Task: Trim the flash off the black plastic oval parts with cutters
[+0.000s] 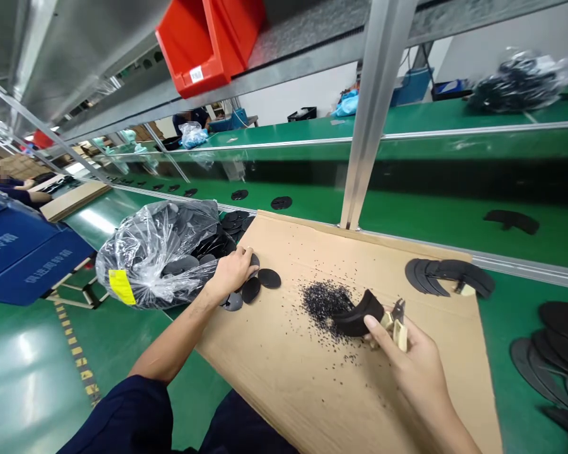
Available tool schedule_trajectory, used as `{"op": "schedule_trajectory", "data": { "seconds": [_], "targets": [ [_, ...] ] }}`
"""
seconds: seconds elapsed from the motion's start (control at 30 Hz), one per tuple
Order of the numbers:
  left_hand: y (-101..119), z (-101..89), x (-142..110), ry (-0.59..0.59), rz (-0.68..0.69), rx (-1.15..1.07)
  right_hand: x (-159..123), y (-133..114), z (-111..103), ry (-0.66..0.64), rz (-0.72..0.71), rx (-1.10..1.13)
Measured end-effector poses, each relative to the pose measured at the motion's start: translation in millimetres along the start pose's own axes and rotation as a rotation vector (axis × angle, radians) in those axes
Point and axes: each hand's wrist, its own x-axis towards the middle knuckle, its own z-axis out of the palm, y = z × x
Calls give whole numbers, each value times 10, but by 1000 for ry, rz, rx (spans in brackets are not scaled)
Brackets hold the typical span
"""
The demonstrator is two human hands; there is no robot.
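My left hand [235, 272] reaches to the loose discs beside the plastic bag, its fingers curled over a black disc [254, 260]. Several more black discs [269, 278] lie by it on the cardboard. My right hand [414, 353] is closed on a curved black plastic piece [355, 318], its thumb pressing on the near end. In the same hand are small cutting pliers [399, 325] with cream handles, jaws pointing up. Under the curved piece is a heap of small black plastic bits [324, 302], scattered over the cardboard sheet [284, 359].
A clear plastic bag [146, 239] with black discs stands at the left. Curved black pieces [447, 274] lie at the right, more [553, 353] beyond the cardboard. Discs [281, 202] sit on the green belt behind. A metal post [372, 113] and red bin [208, 47] rise above.
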Motion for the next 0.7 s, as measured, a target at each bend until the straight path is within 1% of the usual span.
{"op": "schedule_trajectory", "data": {
  "seconds": [0.07, 0.13, 0.27, 0.33, 0.4, 0.47, 0.53, 0.6, 0.63, 0.7],
  "targets": [
    [-9, 48, 12, -5, -7, -34, -4, 0, 2, 28, 18, 2],
    [-10, 57, 45, 8, 1, -92, -6, 10, 1, 48, 19, -1],
    [12, -15, 149, 84, 46, -245, -4, 41, -9, 55, 1, -10],
    [75, -62, 189, 126, 93, -337, -2, 52, -15, 46, -11, -8],
    [201, -90, 199, 141, 159, -427, -2, 57, -20, 49, -28, -17],
    [392, -86, 174, 119, 277, -590, -9, 59, -19, 78, -54, -43],
    [626, -52, 112, 67, 445, -906, -22, 60, -10, 111, -91, -72],
    [860, -1, 19, 1, 562, -1255, -38, 69, 4, 112, -131, -91],
    [963, 26, -33, -22, 578, -1374, -45, 77, 11, 95, -150, -99],
    [1116, 79, -132, -21, 558, -1444, -63, 98, 25, 51, -167, -116]
  ]
}}
